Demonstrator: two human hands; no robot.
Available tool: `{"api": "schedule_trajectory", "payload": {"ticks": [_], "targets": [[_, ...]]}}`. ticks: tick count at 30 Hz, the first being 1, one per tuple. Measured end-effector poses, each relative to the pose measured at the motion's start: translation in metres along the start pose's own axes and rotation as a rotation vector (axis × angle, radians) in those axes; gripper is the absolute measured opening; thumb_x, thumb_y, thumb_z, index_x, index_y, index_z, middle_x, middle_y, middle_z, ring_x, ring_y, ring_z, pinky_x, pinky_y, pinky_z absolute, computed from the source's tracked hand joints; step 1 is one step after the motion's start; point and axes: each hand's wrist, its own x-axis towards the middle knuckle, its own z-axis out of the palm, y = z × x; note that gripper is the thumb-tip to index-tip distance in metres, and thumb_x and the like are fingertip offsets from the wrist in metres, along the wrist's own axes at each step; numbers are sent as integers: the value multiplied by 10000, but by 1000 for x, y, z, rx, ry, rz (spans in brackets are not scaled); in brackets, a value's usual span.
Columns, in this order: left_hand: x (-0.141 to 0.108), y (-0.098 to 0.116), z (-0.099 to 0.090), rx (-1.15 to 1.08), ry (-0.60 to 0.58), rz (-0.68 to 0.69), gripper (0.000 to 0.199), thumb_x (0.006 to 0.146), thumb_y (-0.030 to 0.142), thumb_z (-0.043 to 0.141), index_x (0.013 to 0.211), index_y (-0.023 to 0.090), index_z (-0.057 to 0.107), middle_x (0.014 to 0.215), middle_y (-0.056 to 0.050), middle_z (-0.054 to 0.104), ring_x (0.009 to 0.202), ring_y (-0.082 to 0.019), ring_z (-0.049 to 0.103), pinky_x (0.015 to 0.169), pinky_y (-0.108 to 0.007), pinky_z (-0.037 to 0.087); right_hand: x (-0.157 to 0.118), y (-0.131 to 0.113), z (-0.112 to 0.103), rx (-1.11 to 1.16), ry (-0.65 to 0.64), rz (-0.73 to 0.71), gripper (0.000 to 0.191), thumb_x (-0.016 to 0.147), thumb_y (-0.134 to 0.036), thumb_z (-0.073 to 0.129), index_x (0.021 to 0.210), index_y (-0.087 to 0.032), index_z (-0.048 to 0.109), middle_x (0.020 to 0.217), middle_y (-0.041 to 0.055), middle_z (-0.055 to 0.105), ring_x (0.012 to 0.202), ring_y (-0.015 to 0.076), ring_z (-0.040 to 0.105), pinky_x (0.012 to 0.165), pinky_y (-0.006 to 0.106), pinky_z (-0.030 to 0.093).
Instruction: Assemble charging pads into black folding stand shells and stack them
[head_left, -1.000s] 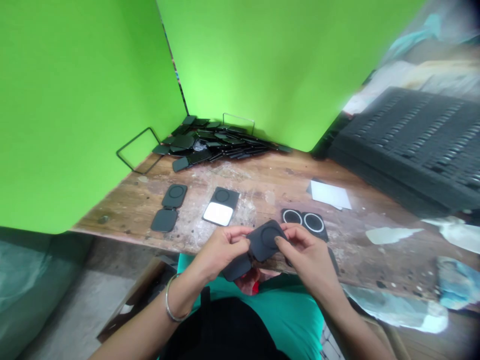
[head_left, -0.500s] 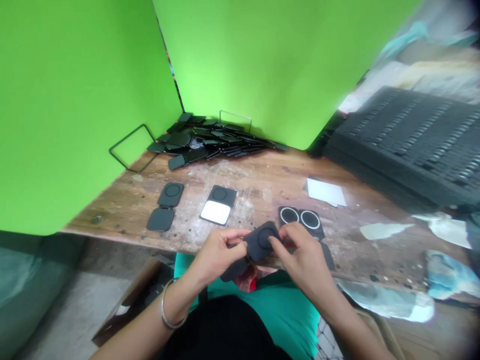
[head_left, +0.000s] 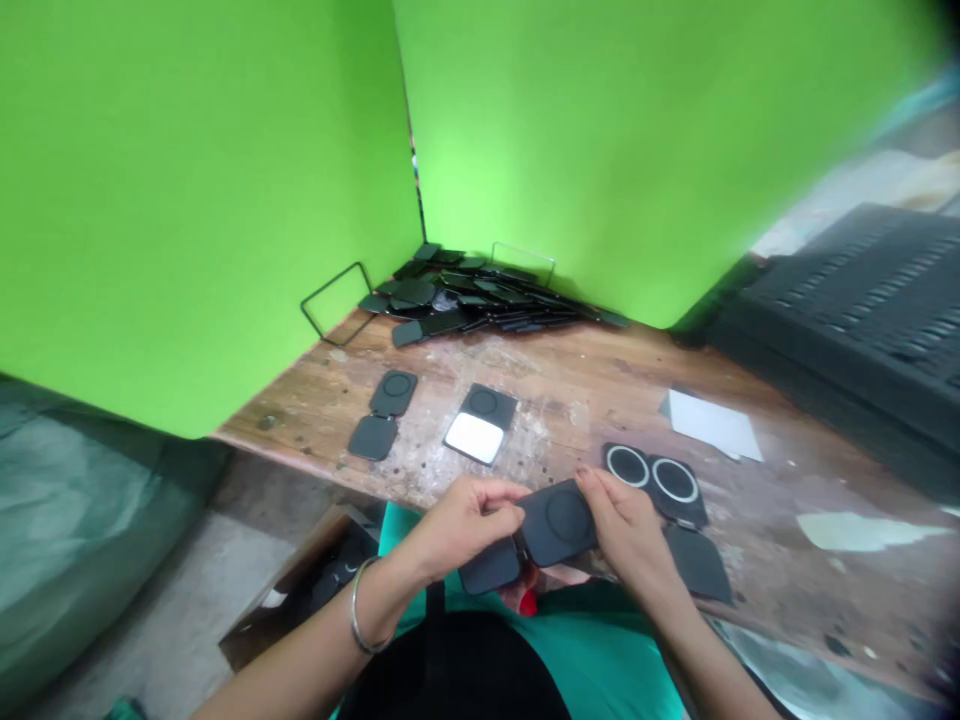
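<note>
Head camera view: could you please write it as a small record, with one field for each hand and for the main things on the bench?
left hand: pinches the hinged black piece near its hinge
right hand: holds the same piece by its right edge
bench, left: open two-panel black piece
bench, middle: black-and-white piece
bench, beside right hand: piece with two white rings
bench, right: white sheet
bench, back: pile of black pieces

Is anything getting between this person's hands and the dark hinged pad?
Nothing visible: the left hand grips the dark hinged pad near where its panels meet, and the right hand holds the ringed panel's edge directly.
</note>
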Motion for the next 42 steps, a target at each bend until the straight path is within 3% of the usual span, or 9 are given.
{"api": "schedule_trajectory", "payload": {"ticks": [4,8,14,20,23,27,32,37,42], "targets": [[-6,17,-47,74,441,102,418,751,363,685,1113,162,740,883,-41,761,719,-160,665,653,-231,497,10,2,6,36,-35,59,531,907,-673,438,776,-185,605,519,-17,554,415,135,468,433,237,357],[-12,33,-119,283,920,233,472,735,399,668,1134,152,723,1004,-54,761,803,-193,679,697,-257,522,20,1,14,-244,12,-298,306,917,-432,521,800,-180,649,751,57,670,708,205,616,665,311,482],[-12,31,-179,784,981,93,392,758,357,610,1086,172,717,816,-42,747,820,-261,686,768,-328,510,47,5,48,-555,32,-575,293,884,-249,587,1115,-100,688,1268,191,636,1264,350,502,1037,500,424],[2,26,-138,1052,897,288,330,820,364,616,1079,166,670,1039,-113,709,1032,-290,624,986,-418,430,77,-6,63,-830,-67,-519,680,815,-358,739,1366,-14,537,1465,245,462,1433,406,301,1143,570,292],[21,20,-104,1020,670,304,277,856,361,615,1058,179,669,1002,-90,698,961,-246,627,935,-370,463,78,-7,66,-885,-113,-517,628,822,-361,737,1319,-12,578,1418,240,517,1415,402,342,1154,580,263],[45,12,-75,1078,640,273,271,856,323,650,1049,134,674,1028,-136,678,1057,-292,584,1013,-433,402,69,4,69,-849,-65,-560,435,874,-299,674,1232,-52,652,1370,209,576,1395,376,390,1156,570,273],[57,10,-63,1061,611,220,147,791,202,694,927,152,673,995,-110,665,1016,-269,605,960,-383,440,56,20,70,-782,-6,-595,408,895,-271,619,1253,-76,650,1389,208,558,1390,367,404,1133,575,319],[56,11,-58,1043,633,192,479,769,162,702,1216,93,545,1153,-172,630,1121,-294,575,973,-394,430,47,22,68,-807,20,-584,427,884,-261,631,1253,-47,647,1380,214,563,1366,381,435,1131,562,336],[58,14,-59,1020,556,145,344,751,145,676,1091,131,624,859,-61,685,844,-226,638,807,-327,469,38,24,69,-827,71,-597,403,886,-254,648,1219,-27,663,1344,234,587,1343,382,464,1138,555,324]]}}
